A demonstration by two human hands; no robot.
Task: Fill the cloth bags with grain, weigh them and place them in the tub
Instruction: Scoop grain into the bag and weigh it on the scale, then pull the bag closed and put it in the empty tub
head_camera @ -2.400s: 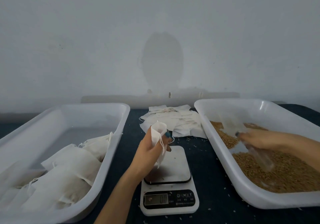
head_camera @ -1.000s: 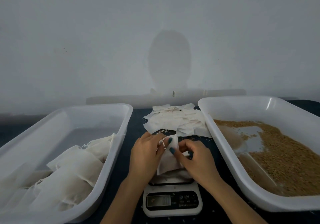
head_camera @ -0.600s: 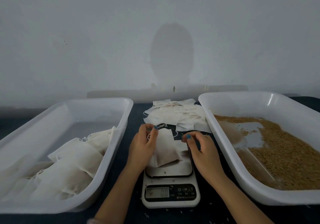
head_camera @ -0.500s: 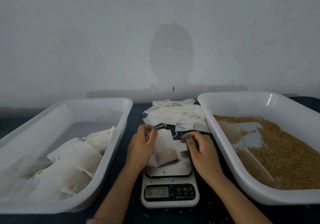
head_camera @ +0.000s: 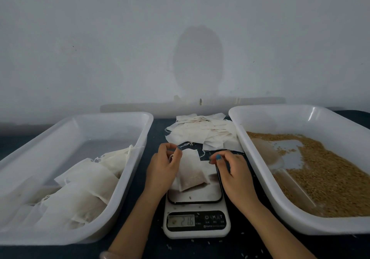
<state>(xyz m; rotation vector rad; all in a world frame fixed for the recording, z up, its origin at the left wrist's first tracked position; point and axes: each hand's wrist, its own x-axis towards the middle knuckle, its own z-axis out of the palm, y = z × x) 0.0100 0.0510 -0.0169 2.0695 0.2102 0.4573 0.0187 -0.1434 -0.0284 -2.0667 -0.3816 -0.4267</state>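
Weighing stage now: one filled bag (head_camera: 192, 175) lies flat on the plate of the scale (head_camera: 197, 231), which sits at the front edge of the worktop (head_camera: 156, 130) between the two tubs, and the display is lit with a reading. The left hand (head_camera: 162, 170) pinches the drawstring (head_camera: 172, 155) at the bag's neck between thumb and forefinger. The right hand (head_camera: 230, 174) hovers just beside the bag's other top corner with thumb and forefinger brought together. Whether a string end is in there, I cannot tell.

Score so far: a good heap of stuffed bags (head_camera: 86, 184) sits in the left tub (head_camera: 112, 115), piled toward its near end. Still to go, by my reckoning: this bag gets closed and carried across, and a whole stack of empty bags (head_camera: 204, 132) waits at the back edge of the worktop. There is plenty of grain (head_camera: 328, 174) in the right tub (head_camera: 270, 108), with one patch scraped through to its floor.

Materials: the bags are thin off-white cloth, soft and rectangular, with loose threads at the mouths. The one being weighed bulges low, and brown shows through. The tubs are smooth translucent white plastic with rounded corners and sloped walls. The scale is glossy white with a dark-rimmed plate. The grain is small, golden-brown and loose, and stray kernels (head_camera: 208, 242) dot the dark worktop up front.
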